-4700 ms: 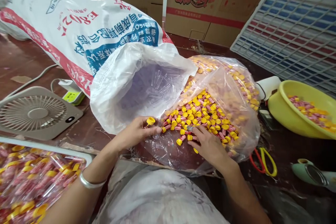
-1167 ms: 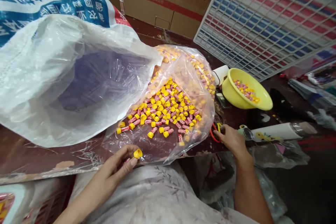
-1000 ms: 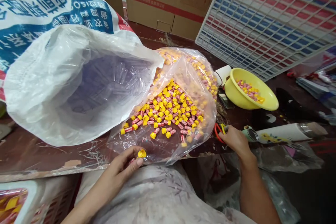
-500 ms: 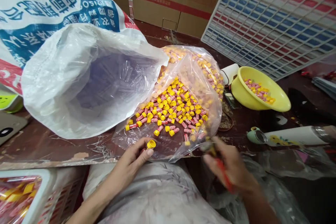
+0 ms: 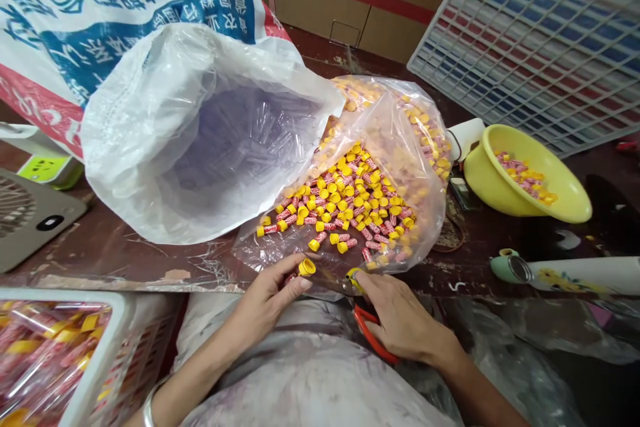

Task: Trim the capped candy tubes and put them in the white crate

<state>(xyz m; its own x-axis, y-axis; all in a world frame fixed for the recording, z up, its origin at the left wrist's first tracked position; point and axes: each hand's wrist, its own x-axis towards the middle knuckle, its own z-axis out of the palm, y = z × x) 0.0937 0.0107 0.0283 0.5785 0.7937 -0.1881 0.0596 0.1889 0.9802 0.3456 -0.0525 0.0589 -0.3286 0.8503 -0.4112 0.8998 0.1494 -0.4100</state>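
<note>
My left hand (image 5: 280, 285) pinches a small red-and-white piece with a yellow cap (image 5: 307, 267), its round end facing up. Close by on the right, my right hand (image 5: 400, 317) grips red-handled scissors (image 5: 373, 337). Their blades point left toward the capped piece; whether they touch it I cannot tell. A small yellow thing (image 5: 355, 278) shows at the right fingertips, its kind unclear. Just beyond both hands, many similar yellow-capped pieces (image 5: 350, 197) spill from the mouth of a clear plastic bag (image 5: 425, 207).
Left of them lies a large open white sack (image 5: 145, 207) holding clear tubes (image 5: 265, 130). A yellow bowl (image 5: 530, 193) with more pieces stands right, near a white flowered bottle (image 5: 580, 275). A white basket (image 5: 117, 327) is at lower left, a grey fan (image 5: 30, 213) above it.
My right hand has moved left with the scissors, bringing the blades near the piece in my left hand. The whole view has shifted, so things appear farther right.
</note>
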